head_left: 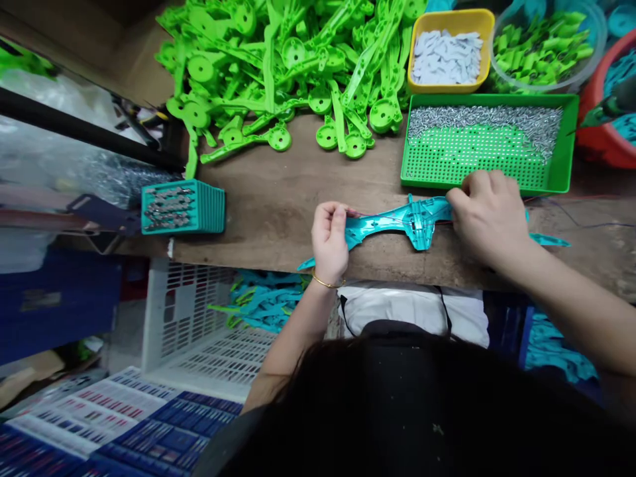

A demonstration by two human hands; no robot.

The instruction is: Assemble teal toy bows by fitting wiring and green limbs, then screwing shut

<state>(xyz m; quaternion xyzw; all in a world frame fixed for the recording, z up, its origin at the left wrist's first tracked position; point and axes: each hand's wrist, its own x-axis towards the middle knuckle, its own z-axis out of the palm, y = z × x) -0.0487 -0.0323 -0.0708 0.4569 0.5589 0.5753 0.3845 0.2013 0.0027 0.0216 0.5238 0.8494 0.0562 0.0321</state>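
Note:
A long teal bow-shaped plastic part (420,222) lies across the front of the wooden bench, with a ribbed block at its middle. My left hand (330,240) is closed round its left limb, thumb and forefinger pinched together. Over the right limb, my right hand (489,215) has its fingers bent and closed, back of the hand up; what lies under its fingertips is hidden. A thin dark reddish cord seems to run along the part between both hands. Just beyond my right hand stands a green perforated tray (559,179) with many small metal screws (484,118).
Bright green plastic parts (293,63) are heaped at the back. A yellow tub (415,73) holds small white pieces; beside it are a clear bowl (599,50) and a red bucket (596,136). Stacked teal trays (211,209) stand left. A white crate (154,311) sits below.

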